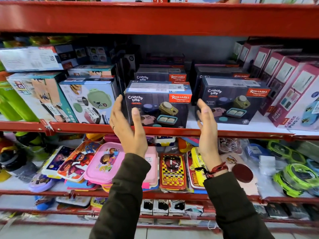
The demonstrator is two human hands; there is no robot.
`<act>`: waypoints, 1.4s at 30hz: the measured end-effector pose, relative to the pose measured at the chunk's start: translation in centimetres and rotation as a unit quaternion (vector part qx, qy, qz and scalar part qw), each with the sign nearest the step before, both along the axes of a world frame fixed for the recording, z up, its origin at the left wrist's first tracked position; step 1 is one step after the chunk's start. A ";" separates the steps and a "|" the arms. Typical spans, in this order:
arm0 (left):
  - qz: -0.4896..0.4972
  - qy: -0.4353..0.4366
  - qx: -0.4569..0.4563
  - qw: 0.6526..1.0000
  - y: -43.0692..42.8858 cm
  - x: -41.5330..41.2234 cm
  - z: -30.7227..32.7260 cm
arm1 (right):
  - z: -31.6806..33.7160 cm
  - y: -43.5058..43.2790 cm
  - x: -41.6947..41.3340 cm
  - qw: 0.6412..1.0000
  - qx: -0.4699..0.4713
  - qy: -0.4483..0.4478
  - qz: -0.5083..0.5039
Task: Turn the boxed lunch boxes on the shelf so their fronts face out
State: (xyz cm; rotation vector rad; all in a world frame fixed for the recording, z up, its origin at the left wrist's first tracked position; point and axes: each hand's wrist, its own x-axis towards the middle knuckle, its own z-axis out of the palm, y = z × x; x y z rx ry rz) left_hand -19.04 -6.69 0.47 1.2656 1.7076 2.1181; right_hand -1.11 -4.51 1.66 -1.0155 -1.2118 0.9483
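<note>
Hands raised and open frame a dark "Crunchy bite" lunch box carton point(158, 104) standing at the front edge of a red metal shelf point(155, 131), its printed front facing outward. The left hand point(126, 125), fingers spread and a ring visible, sits at the carton's left side, fingertips at its upper left corner and thumb in front of its face; whether the palm presses the cardboard cannot be told. The right hand point(207, 125), also spread and holding nothing, hovers in the gap to the carton's right, apart from it, a red thread band point(218, 168) around its wrist. Both arms wear dark sleeves point(120, 195).

A second carton of the same design point(233, 100) stands just to the right, front also outward, with more of the same boxes stacked behind both. To the left, a white and teal carton showing a green lunch box point(89, 100) sits angled on the shelf beside another tilted colourful box point(37, 97). At far right, a row of pink and maroon cartons point(284, 87) leans in a diagonal line.

On the shelf below lie loose plastic lunch boxes, among them a pink one with cartoon figures point(105, 163) and a red and yellow one bearing a car point(173, 171).
</note>
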 end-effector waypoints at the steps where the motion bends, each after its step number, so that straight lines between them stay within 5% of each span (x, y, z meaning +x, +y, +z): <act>1: 0.031 0.040 0.015 0.999 0.0 0.9 0.1 | -0.2 0.3 0.8 1.000 0.013 0.001 -0.023; 10: -0.145 0.112 0.096 0.978 1.4 13.6 0.8 | 0.5 1.8 10.2 0.986 0.089 0.013 -0.141; 14: -0.227 0.100 0.056 0.967 3.6 17.4 0.6 | 0.4 3.2 14.2 0.982 0.083 0.030 -0.165; 23: -0.289 -0.156 -0.107 0.938 7.4 19.5 1.8 | -0.4 6.6 18.7 0.997 -0.019 0.016 -0.076; 42: -0.299 -0.065 -0.094 0.947 2.6 18.7 0.7 | -0.7 2.5 20.5 0.996 -0.003 -0.001 -0.085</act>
